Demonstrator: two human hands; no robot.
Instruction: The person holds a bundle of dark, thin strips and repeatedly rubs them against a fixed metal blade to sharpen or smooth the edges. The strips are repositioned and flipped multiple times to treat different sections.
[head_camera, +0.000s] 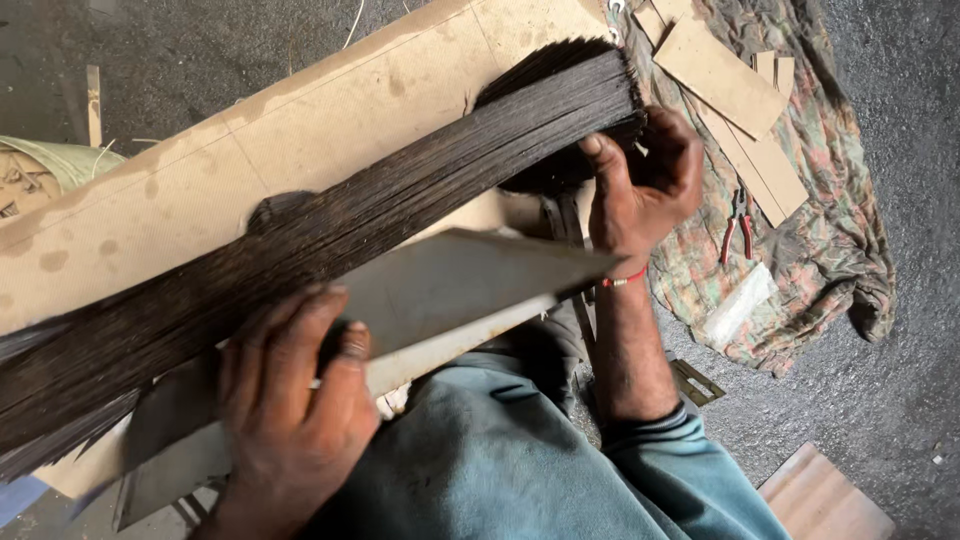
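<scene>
Rough grey concrete floor is running under everything, with a crumpled patterned cloth spread toward the top right corner, carrying some cardboard offcuts, red-handled pliers and a small clear bag. Up front, a thick dark bundle of thin sticks is lying diagonally across a long tan cardboard sheet, running from the lower left edge up to the sheet's upper right end, so it's sitting right across the person's lap area. My guess is the bundle is handling as stiff along its length but loose sideways: lots of skinny strands that are probably wanting to fan out or slide, and brittle at the tips, so clamping it near both ends and keeping it squeezed looks like the sane way to hold it. Weight-wise, it's likely fairly hefty all together. The right hand is curling around the top end of the bundle, its grip closed with the fingers hooking over the stick ends and the thumb pressing alongside, wrist bent, forearm coming up from a teal sleeve. The left hand is pressing down low on the bundle, fingers spread and bearing on a pale grey pointed flap of card lying against the sticks; its grip is clamping flat rather than wrapping.
</scene>
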